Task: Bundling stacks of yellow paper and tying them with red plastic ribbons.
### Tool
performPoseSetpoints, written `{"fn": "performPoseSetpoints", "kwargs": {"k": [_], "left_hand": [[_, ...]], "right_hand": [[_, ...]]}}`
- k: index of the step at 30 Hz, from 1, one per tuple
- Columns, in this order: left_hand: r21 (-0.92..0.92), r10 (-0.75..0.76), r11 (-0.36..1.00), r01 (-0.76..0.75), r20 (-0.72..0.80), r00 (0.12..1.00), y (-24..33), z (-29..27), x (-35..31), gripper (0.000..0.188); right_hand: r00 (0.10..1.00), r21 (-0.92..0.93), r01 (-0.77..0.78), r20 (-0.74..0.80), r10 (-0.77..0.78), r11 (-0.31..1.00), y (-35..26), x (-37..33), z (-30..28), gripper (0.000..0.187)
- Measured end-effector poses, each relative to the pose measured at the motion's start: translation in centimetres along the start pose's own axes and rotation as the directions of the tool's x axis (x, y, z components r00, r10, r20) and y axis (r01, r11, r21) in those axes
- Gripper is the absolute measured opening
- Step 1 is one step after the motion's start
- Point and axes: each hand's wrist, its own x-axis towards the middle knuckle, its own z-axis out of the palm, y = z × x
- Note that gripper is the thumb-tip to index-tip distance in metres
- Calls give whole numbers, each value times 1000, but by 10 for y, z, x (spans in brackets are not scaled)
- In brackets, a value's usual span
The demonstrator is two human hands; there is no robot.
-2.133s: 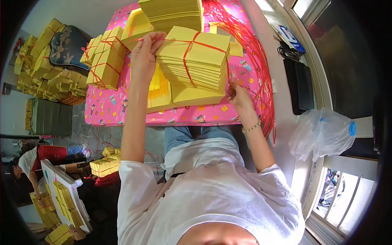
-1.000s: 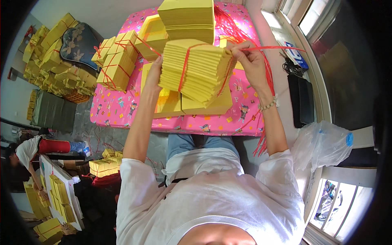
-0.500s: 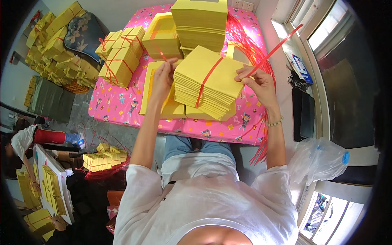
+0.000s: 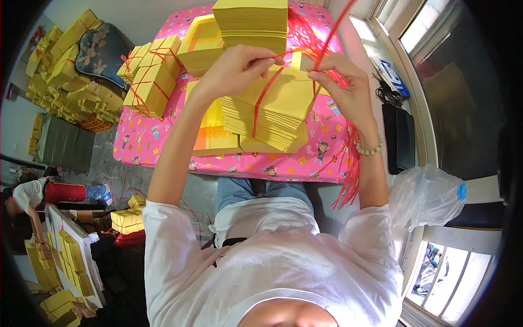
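A stack of yellow paper envelopes (image 4: 267,111) lies tilted in front of me, one red strip (image 4: 261,102) running across its top and down its near side. Over the stack's far left part, my left hand (image 4: 242,71) pinches an end of red strip between thumb and fingers. My right hand (image 4: 344,87), with a beaded bracelet on the wrist, pinches the strip beside the stack's far right corner. From there a length of it rises up and right. Between the hands the strip spans the far edge. Where it passes beneath the stack is hidden.
Yellow open-topped boxes (image 4: 202,143) lie beneath and behind the stack on a pink patterned cover (image 4: 147,152). A tall yellow pile (image 4: 250,27) stands behind; tied bundles (image 4: 150,90) sit left. Loose red strips (image 4: 348,185) hang at right. Another person (image 4: 35,193) works lower left.
My left hand has come up and right over the stack, bringing a strip end toward my right hand. The right hand has moved slightly up and left; its strip now points more steeply upward.
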Motion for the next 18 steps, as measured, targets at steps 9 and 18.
{"fn": "performPoseSetpoints", "kwargs": {"k": [9,18], "left_hand": [[-189,37,982,-9,143,989,17,44,16,21],[-377,-187,890,257,212,959,24,48,23,26]], "right_hand": [[983,-307,136,-77,-167,942,15,9,5,15],[974,22,-218,-60,219,976,9,-10,-1,16]]}}
